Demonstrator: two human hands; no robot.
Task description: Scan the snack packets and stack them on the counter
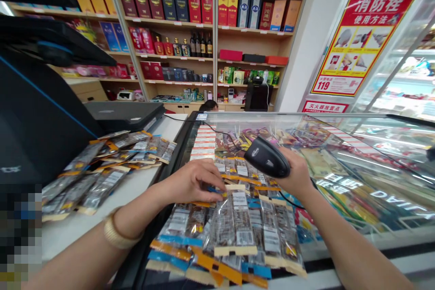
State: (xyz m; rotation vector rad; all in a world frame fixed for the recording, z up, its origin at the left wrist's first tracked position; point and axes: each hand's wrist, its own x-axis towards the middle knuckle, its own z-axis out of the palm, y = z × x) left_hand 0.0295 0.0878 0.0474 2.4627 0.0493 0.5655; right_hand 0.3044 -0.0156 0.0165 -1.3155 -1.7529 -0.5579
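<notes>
My right hand is wrapped round a black barcode scanner, held above a heap of clear snack packets with its head toward the upper left. The scanner's cable hangs behind and below the hand. My left hand, with a bracelet at the wrist, has its thumb and fingers closed at the upper left corner of a snack packet. This packet has cream-coloured ends and a white barcode label facing up. Beneath and around it lie several similar packets with orange, blue and cream ends.
A second pile of snack packets lies on the white counter at left, beside a black checkout machine. The heap rests over a glass-topped freezer that stretches to the right. Shelves of boxes and bottles stand behind; part of a person's head shows.
</notes>
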